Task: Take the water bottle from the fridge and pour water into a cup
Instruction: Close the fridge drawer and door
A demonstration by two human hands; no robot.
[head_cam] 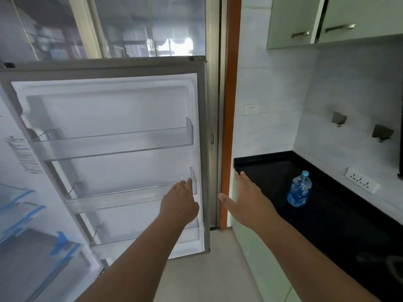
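1. The left hand (178, 201) reaches to the open fridge door (122, 136), fingers extended and touching the right end of the middle door shelf (130, 196); it holds nothing.
2. The right hand (246, 199) hangs in the air between the door and the counter (340, 214), palm flat, fingers straight and spread, empty.
3. The bottle (299, 189), blue-labelled, capped and upright, stands on the black counter, well apart from both hands and already out of the fridge.
4. Judged from this layout, the fetching step looks done and the door is about to be shut; the left hand seems placed to swing it closed.
5. The next move calls for a push on the door edge, then a turn to the counter to grip the bottle, uncap it and find a cup; no cup is in view.
6. The three clear door shelves appear empty. The bottle looks largely full, though its exact level cannot be read.
7. Fridge drawers (26, 214) with blue tape show at the left; their contents cannot be made out.
8. A power strip (362, 180) sits on the wall behind the bottle, a point to mind when pouring.
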